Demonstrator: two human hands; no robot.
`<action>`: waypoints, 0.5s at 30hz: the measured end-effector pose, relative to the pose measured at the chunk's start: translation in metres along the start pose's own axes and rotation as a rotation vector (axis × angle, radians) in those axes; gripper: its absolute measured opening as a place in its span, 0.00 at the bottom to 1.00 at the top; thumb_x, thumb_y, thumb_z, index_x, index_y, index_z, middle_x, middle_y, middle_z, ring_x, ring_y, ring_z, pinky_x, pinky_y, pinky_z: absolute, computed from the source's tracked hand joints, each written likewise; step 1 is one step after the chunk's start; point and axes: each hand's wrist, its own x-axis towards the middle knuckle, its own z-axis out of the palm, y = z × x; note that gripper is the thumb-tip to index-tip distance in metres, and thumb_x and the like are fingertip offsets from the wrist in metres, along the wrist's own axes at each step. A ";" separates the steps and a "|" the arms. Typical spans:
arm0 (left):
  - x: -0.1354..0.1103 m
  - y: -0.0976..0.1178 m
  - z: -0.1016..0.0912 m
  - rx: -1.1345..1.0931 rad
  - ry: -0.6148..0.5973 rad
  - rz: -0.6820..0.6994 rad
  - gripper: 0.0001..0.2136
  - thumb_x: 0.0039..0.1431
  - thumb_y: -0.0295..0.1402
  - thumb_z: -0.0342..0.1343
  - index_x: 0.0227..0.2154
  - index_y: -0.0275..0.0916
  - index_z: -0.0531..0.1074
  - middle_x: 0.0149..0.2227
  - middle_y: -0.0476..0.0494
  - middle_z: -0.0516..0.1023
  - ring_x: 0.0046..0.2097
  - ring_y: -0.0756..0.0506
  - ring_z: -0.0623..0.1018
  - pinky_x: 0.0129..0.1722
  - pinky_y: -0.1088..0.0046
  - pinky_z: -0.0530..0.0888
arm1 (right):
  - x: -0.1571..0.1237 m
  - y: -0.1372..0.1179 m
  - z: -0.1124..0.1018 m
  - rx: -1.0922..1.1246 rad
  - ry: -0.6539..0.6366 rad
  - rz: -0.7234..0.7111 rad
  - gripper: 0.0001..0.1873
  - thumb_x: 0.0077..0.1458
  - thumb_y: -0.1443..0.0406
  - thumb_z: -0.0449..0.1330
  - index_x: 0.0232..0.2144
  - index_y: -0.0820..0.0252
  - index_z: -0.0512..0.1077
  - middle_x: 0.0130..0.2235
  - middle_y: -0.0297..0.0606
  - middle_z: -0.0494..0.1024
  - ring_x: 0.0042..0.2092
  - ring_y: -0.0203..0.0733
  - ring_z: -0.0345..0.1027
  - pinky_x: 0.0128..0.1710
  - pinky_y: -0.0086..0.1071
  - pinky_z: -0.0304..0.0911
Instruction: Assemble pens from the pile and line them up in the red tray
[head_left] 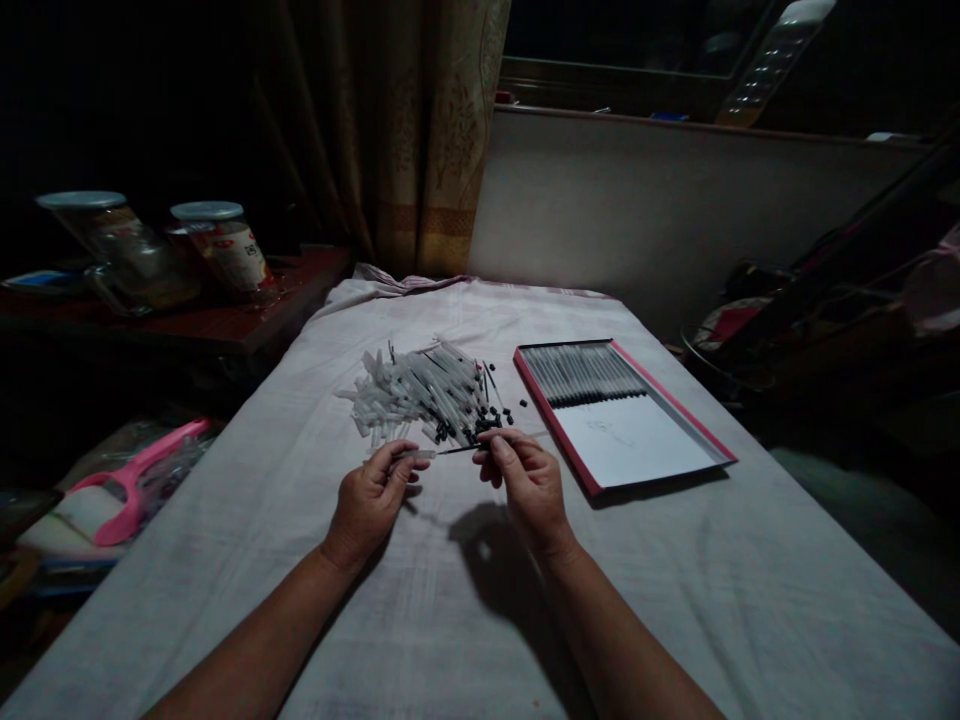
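Observation:
My left hand point(375, 492) pinches a translucent pen barrel point(421, 454) that points right. Between finger and thumb, my right hand point(525, 482) grips a thin dark pen refill point(459, 449), whose tip lies at the mouth of the barrel. Both hands are above the cloth, just in front of a heap of pen parts point(420, 385) with clear barrels and caps. Small black plugs point(487, 424) are scattered at the heap's right side. Right of my right hand lies a shallow red-edged box point(637, 430), with a row of pens point(581, 370) along its far half.
A pale cloth point(420, 620) covers the table. On a dark red side table point(262, 318) at left stand lidded jars point(238, 255) and a glass mug point(142, 280). A pink-handled item point(142, 480) is low on the left. Curtain point(435, 150) and wall point(600, 200) are behind.

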 end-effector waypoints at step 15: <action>-0.003 0.026 -0.013 0.705 0.070 0.630 0.10 0.64 0.37 0.53 0.38 0.41 0.79 0.31 0.44 0.78 0.34 0.45 0.78 0.35 0.71 0.75 | -0.005 0.033 0.007 -0.215 -0.411 0.093 0.20 0.56 0.59 0.59 0.49 0.59 0.77 0.37 0.40 0.81 0.32 0.38 0.72 0.28 0.30 0.67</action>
